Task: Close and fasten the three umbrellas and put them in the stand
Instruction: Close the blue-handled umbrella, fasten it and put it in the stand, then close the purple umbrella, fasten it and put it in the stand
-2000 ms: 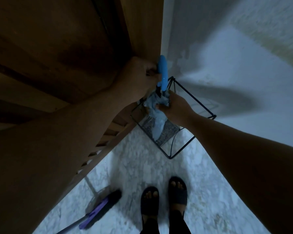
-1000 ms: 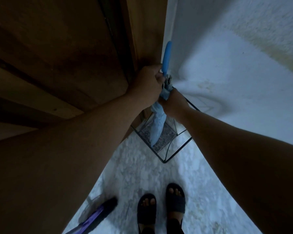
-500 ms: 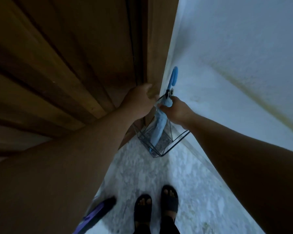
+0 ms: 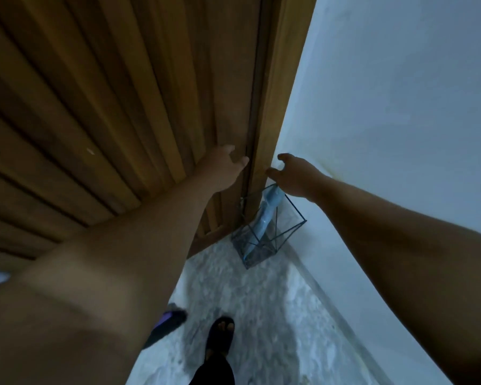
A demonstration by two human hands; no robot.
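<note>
Presently, the blue umbrella [image 4: 267, 215] stands closed inside the wire stand [image 4: 264, 240], tip down against the stand's base and leaning up toward the wall side. Its upper end passes behind the right hand [image 4: 295, 176], so the handle is hidden and whether the strap is fastened cannot be told.

The stand sits on the floor [image 4: 247, 295] in the corner where the wooden door [image 4: 109, 107] meets the pale wall [image 4: 400, 93]. Its thin black frame is hard to follow against the dim floor, and the far side is partly lost behind the umbrella.

Neither hand holds anything. The left hand [image 4: 222, 168] hovers in front of the door near the frame, fingers loosely spread and slightly curled. Contact with the wood cannot be confirmed. The right hand hangs just above the stand's top rim, fingers relaxed and apart, thumb and forefinger separated, clear of the umbrella as far as the view allows.

A second umbrella, purple and dark [image 4: 167, 325], lies on the floor near the lower edge of the view. Most of it is covered by the left forearm, and only a short blurred stretch shows. Whether it is closed cannot be told.

One foot in a black sandal [image 4: 220, 337] stands on the floor well short of the stand. The picture is dim and soft throughout.
</note>
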